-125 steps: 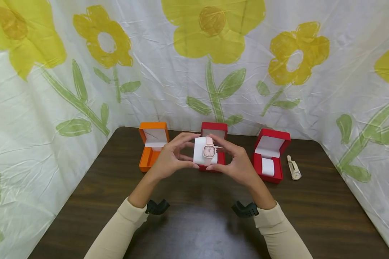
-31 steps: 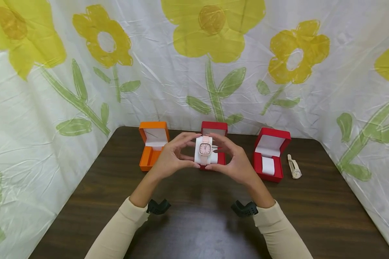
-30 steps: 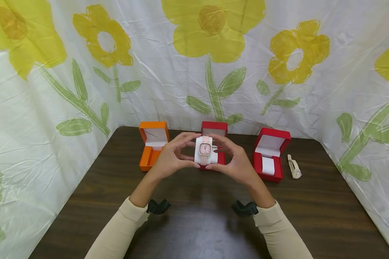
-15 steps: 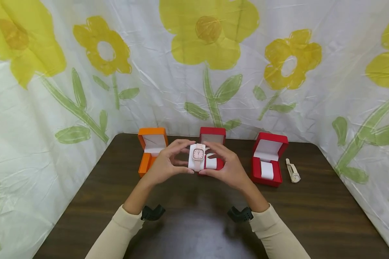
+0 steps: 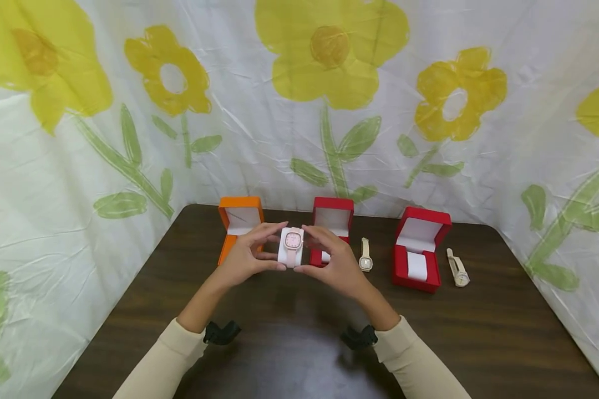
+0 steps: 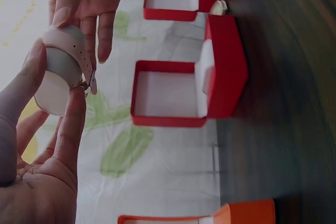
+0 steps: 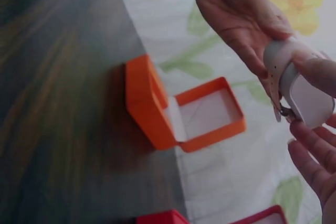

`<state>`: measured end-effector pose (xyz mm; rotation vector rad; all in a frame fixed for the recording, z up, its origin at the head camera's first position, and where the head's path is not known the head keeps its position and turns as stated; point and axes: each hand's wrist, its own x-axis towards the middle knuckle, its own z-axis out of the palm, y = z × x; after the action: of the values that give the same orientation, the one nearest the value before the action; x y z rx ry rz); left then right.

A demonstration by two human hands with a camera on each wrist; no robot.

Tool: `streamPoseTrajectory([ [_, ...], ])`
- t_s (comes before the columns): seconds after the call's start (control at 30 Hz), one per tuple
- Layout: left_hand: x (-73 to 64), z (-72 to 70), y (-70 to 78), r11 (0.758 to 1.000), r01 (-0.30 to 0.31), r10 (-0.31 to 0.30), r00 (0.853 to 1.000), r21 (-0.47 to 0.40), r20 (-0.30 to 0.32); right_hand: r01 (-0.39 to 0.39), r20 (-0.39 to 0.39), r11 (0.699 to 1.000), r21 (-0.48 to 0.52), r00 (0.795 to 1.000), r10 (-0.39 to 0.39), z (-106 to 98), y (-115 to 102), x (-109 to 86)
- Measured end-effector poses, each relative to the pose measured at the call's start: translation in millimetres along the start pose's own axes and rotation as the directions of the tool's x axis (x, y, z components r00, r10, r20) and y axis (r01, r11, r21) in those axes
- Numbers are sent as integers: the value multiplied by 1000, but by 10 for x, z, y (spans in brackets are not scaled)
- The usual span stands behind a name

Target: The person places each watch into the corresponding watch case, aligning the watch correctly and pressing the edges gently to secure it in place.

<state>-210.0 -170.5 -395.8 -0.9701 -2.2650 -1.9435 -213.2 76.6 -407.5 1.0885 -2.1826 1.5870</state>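
Observation:
A wristwatch with a pink strap and squarish pink dial [image 5: 293, 240] is wrapped round a white cushion [image 6: 51, 94], held up above the table. My left hand [image 5: 244, 257] pinches one side of it, thumb below and fingers above. On the other side my right hand [image 5: 336, 263] grips it the same way. The strap's buckle end [image 7: 281, 109] shows at the underside in the right wrist view. Behind the hands stands an open red box [image 5: 333, 213], partly covered by the right hand. An open orange box [image 5: 240, 211] is partly behind the left hand.
Another open red box [image 5: 416, 249] with a white cushion [image 5: 417, 266] in it stands at the right. One cream-strapped watch [image 5: 365, 256] lies between the red boxes, a second pale watch [image 5: 458, 269] right of them. A flowered curtain [image 5: 259, 160] hangs behind the dark table [image 5: 289, 332].
Both hands have moved left together with the pink watch and its cushion. The cream-strapped watch between the red boxes has come into view. The head view has tilted slightly upward.

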Motion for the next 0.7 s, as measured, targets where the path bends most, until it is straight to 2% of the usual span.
streamPoseTrajectory([
  [0.2,-47,-133,-109,999,49,-50,999,17,19,-36,12,999,11,999,36,123,83,45],
  [0.37,-90,-259,-195,995,95,-95,995,43,11,-64,18,998,3,998,64,252,141,104],
  [0.5,-111,-358,-254,984,114,-113,994,138,-14,-94,32,995,15,995,94,342,201,160],
  [0.6,-133,-432,-296,964,120,-115,993,236,-34,-117,43,993,1,992,117,416,249,197],
  [0.7,-165,-498,-355,957,129,-123,992,259,-40,-149,47,988,-25,988,150,510,307,222],
])
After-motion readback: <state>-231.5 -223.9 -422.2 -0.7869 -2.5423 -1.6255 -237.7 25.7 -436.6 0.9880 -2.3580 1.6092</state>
